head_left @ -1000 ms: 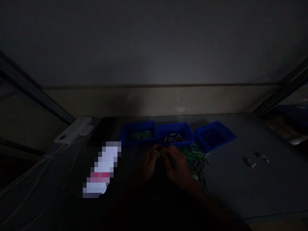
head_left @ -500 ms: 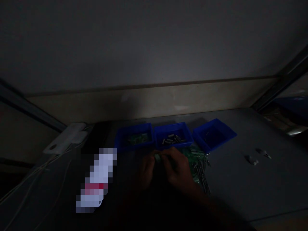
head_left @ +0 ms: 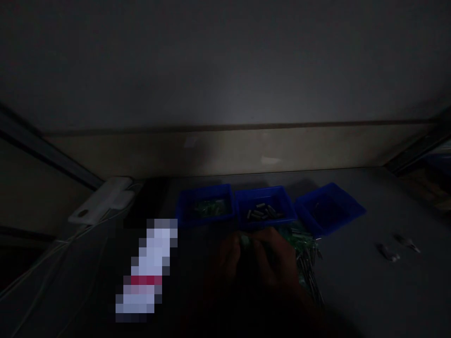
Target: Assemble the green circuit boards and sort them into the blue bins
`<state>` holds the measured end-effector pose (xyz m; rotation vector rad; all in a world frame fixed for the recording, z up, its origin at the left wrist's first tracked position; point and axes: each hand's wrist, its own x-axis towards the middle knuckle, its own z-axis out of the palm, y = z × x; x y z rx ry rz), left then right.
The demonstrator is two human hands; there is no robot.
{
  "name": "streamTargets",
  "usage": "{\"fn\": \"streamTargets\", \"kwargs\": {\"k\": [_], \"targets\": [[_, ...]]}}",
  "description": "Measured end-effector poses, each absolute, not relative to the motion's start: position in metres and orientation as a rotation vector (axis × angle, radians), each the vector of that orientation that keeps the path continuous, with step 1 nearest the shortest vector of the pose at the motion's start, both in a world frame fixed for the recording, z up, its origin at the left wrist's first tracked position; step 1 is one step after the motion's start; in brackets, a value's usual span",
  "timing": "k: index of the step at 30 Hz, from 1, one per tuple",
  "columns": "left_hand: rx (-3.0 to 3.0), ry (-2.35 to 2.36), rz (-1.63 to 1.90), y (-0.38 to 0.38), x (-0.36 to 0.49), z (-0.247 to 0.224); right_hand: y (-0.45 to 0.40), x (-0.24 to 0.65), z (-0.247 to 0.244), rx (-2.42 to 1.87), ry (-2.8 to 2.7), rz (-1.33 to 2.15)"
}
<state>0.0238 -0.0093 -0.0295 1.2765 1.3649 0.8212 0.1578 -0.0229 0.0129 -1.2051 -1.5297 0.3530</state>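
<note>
In dim light, my left hand [head_left: 229, 253] and my right hand [head_left: 278, 258] are close together in front of the blue bins. A small pale-green piece [head_left: 245, 240] shows between their fingertips, and both hands are closed on it in a pinch. Its exact kind is too dark to make out. Right beside my right hand lies a heap of thin metal rods [head_left: 308, 267], with green pieces [head_left: 299, 237] at its upper part. Directly beyond my hands, the middle blue bin [head_left: 266, 222] holds several short metal cylinders [head_left: 260, 205].
The left blue bin [head_left: 206, 220] contains greenish pieces. A third blue bin [head_left: 352, 206] sits angled at the right. Two small pale items [head_left: 387, 252] lie farther right. A blurred-out bright screen [head_left: 155, 258], a white power strip [head_left: 100, 199] and cables [head_left: 52, 249] occupy the left side.
The view has shifted, so bins, heap and hands appear slightly lower and farther right. Both hands keep their pinch on the small piece. The scene looks darker.
</note>
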Motion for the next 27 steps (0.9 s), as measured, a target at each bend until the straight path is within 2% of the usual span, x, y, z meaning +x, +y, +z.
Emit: {"fn": "streamTargets", "kwargs": {"k": [11,19,27], "targets": [[1.228,1.452,0.795,-0.004,0.028,-0.025,-0.025,0.159,0.017,-1.229,-1.482,0.376],[1.646,1.03,0.87,0.004,0.033,-0.013,-0.023,0.161,0.011,-1.23,-1.506,0.33],[1.696,1.02,0.81,0.001,0.028,-0.012,-0.02,0.159,0.002,-1.262,-1.513,0.307]]}}
